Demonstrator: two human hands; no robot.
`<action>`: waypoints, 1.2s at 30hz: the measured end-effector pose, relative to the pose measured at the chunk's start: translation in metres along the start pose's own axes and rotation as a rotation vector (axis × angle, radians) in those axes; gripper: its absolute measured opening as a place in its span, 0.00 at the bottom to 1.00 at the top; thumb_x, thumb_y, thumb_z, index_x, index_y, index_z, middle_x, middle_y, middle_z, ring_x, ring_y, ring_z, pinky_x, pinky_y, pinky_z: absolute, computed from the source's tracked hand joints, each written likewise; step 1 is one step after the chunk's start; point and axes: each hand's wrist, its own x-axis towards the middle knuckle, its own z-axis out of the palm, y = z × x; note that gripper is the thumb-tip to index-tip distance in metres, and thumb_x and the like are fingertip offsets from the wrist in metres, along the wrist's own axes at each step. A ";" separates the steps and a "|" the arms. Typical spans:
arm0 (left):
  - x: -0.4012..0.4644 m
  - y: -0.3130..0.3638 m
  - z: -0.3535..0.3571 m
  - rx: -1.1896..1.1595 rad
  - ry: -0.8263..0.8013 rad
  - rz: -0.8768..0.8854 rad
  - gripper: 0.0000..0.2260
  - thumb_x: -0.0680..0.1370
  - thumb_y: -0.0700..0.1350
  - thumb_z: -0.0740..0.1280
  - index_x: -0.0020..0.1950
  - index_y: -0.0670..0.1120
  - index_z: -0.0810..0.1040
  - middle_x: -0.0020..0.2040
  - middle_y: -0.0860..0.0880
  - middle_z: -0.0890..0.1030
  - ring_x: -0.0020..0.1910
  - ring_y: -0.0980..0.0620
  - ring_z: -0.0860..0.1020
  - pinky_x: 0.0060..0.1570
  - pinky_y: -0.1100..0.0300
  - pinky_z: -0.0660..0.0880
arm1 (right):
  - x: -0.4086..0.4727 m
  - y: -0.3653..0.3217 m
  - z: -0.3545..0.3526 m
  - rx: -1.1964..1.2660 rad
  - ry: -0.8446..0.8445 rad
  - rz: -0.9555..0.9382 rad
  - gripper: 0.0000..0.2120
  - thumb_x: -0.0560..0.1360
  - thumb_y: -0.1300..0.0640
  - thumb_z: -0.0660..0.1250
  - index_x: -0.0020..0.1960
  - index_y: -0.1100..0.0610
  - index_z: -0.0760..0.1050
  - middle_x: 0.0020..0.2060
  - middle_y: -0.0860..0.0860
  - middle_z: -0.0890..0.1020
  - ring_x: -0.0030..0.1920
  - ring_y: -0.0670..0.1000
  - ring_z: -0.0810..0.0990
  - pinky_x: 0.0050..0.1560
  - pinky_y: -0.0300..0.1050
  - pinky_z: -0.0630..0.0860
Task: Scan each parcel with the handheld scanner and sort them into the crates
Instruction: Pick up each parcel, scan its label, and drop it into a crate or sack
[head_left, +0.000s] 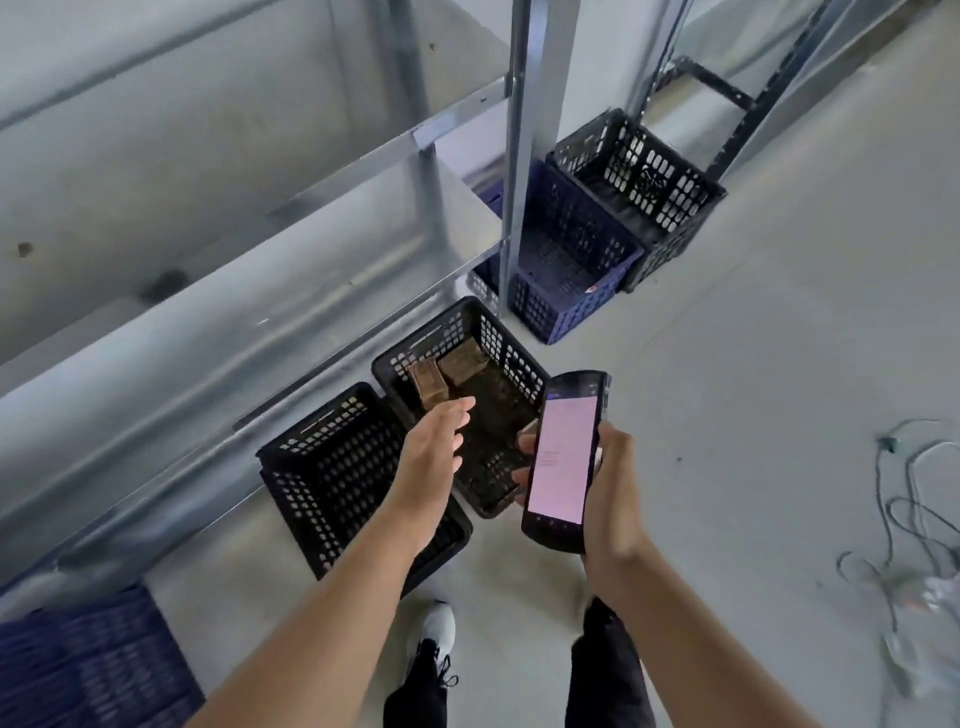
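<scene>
Brown parcels (448, 375) beyond left hand (434, 451), scanner (562, 458) in right hand (613, 488)

Both arms outstretched; left hand (434, 447) open, right hand (610, 486) gripping

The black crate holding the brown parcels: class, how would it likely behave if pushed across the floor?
The black crate looks like stiff perforated plastic, so probably light and rigid. On the smooth floor it would likely slide rather than tip. The brown parcels might shift inside.
</scene>
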 end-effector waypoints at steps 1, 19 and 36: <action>0.016 -0.007 0.016 -0.006 0.023 -0.030 0.17 0.88 0.53 0.56 0.74 0.54 0.78 0.74 0.49 0.76 0.76 0.45 0.72 0.77 0.45 0.68 | 0.024 -0.001 -0.013 -0.006 0.000 0.004 0.32 0.77 0.36 0.52 0.53 0.56 0.87 0.49 0.63 0.87 0.43 0.61 0.83 0.51 0.60 0.79; 0.314 -0.212 0.167 -0.136 0.261 -0.354 0.08 0.86 0.51 0.63 0.60 0.58 0.81 0.65 0.52 0.78 0.69 0.48 0.75 0.73 0.45 0.72 | 0.382 0.085 -0.136 -0.236 -0.128 -0.005 0.31 0.78 0.41 0.50 0.55 0.67 0.77 0.51 0.71 0.80 0.42 0.58 0.77 0.47 0.54 0.72; 0.525 -0.406 0.202 -0.444 0.339 -0.925 0.19 0.85 0.58 0.63 0.71 0.49 0.71 0.63 0.39 0.79 0.58 0.34 0.79 0.62 0.26 0.75 | 0.523 0.177 -0.143 -0.324 -0.194 -0.003 0.28 0.78 0.40 0.50 0.52 0.56 0.83 0.50 0.64 0.86 0.42 0.56 0.82 0.47 0.52 0.77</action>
